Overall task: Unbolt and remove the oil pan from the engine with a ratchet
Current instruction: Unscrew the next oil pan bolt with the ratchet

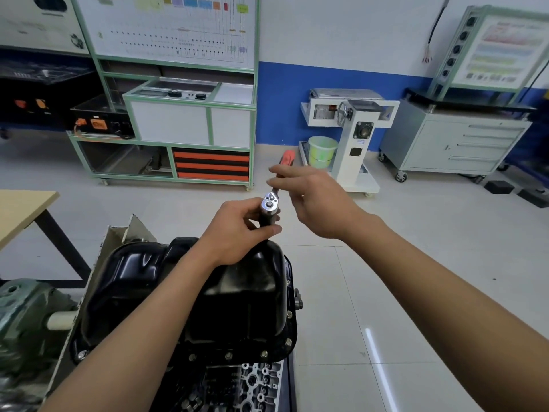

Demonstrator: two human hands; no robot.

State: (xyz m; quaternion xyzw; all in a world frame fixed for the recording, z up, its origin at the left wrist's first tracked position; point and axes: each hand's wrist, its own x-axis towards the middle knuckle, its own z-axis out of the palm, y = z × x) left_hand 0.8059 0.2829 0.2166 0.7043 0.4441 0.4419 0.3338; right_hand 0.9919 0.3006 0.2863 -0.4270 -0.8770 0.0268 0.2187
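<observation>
Ratchet [269, 203] stands above the far end of the oil pan [231, 298]. I see my left hand [234, 233] curled tight round the dark piece under its head. My right hand [315, 200] pinches the shank with loosely bent fingers. The oil pan lies on the engine [255, 382], with bolts [228, 355] seated along its near rim.

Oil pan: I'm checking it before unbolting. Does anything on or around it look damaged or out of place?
Nothing on the glossy black metal oil pan stands out: it sits flat, with bolts along its flange. The only oddity is the grey sheet at its left, whose top edge looks jagged and torn.
</observation>
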